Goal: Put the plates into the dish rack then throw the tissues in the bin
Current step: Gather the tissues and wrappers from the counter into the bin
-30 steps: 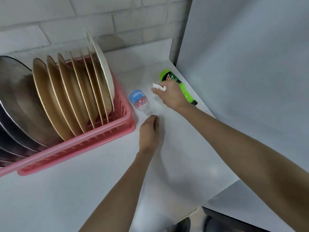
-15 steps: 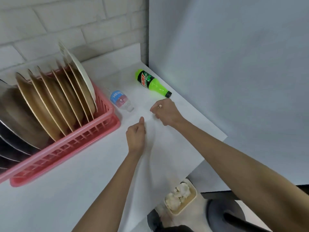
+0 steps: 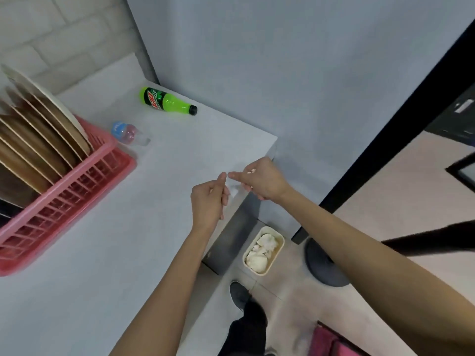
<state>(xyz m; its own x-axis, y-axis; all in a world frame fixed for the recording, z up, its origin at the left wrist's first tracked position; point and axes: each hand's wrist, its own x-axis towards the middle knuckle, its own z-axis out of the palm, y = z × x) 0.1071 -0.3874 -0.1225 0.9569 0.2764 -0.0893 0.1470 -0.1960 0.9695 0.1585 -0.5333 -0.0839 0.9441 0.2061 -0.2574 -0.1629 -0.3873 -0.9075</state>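
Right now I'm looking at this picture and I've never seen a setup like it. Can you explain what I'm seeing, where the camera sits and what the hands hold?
No machine here: these are a person's two bare hands, filmed by a camera worn on the head, looking forward and down. The left hand and right hand hover at the edge of a white counter. The right hand pinches a small white tissue scrap; the left hand's fingers are curled, but whether they hold anything is hidden. On the counter a pink dish rack holds plates standing on edge, and a green bottle and a small clear bottle lie on their sides. Down on the floor a cream bin already holds crumpled tissues.
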